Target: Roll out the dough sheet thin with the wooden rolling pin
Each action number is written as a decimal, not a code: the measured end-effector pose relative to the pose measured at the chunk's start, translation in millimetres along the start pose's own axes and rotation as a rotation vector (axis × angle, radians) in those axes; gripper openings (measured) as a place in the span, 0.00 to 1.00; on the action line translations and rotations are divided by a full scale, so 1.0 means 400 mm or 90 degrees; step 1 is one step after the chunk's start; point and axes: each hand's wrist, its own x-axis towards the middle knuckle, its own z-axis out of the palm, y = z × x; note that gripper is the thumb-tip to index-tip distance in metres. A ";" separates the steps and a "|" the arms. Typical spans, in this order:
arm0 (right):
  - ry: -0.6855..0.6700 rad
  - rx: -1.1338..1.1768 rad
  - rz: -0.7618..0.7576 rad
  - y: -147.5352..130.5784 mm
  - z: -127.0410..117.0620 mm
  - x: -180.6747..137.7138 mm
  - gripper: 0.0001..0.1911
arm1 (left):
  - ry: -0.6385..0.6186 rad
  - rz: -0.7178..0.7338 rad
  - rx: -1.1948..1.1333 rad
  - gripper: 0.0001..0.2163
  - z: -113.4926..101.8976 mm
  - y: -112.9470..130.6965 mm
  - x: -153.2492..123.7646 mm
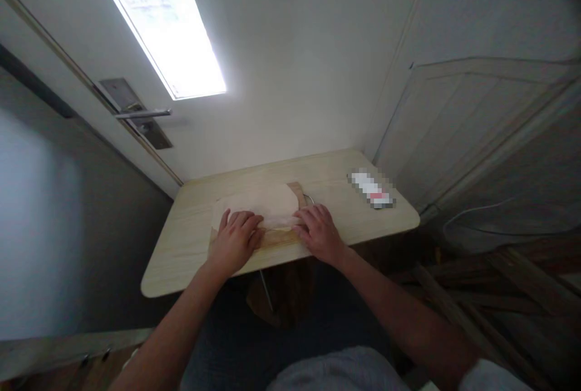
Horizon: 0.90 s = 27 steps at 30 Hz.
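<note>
A pale, thin sheet that looks like rolled-out dough point(258, 200) lies over a brown wooden board point(276, 238) on the small table. Its near edge appears rolled or folded into a narrow band. My left hand point(236, 236) curls its fingers over the left part of that edge. At the right end, my right hand point(320, 230) grips the same edge with bent fingers and thumb. Part of the board shows beyond the sheet's upper right corner, beside a thin metal loop point(309, 199). My fingers cover the sheet's ends.
The light wood table point(190, 246) stands against a white door with a metal lever handle point(143, 114) and a bright window. A blurred-out phone-like object point(372, 190) lies on the table's right side. Wooden planks point(472, 312) sit on the floor at right.
</note>
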 end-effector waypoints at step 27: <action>-0.176 -0.252 0.199 0.172 0.012 0.319 0.23 | -0.055 -0.120 0.032 0.21 0.152 0.001 0.447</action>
